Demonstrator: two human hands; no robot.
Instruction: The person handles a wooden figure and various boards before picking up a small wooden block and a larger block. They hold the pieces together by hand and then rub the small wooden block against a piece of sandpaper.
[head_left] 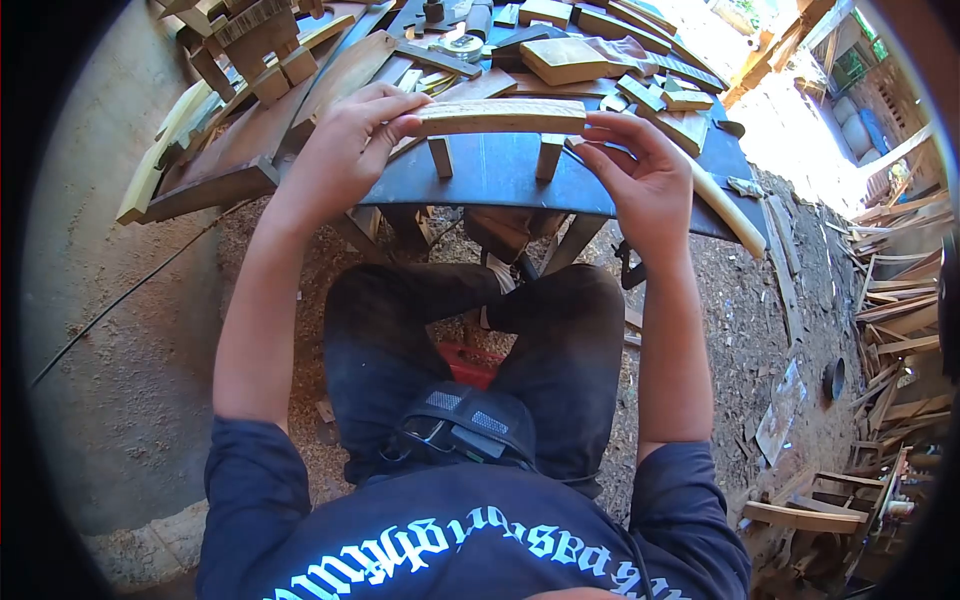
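A short wooden bar (500, 116) spans the gap between my two hands, above the near edge of a dark blue tabletop (495, 188). My left hand (352, 150) pinches the bar's left end between thumb and fingers. At the other end, my right hand (642, 170) is closed with its fingertips right at the bar's end. Under the bar, two small upright wooden pieces (441, 157) show, one toward each end; their tops meet the bar's lower edge in this view.
Wood blocks (565, 62), offcuts and a tape measure (462, 46) crowd the table's back. Wide planks (215, 170) lean at left. A curved pale wooden piece (728, 208) sticks out past the right edge. Scrap wood (910, 310) is piled at far right.
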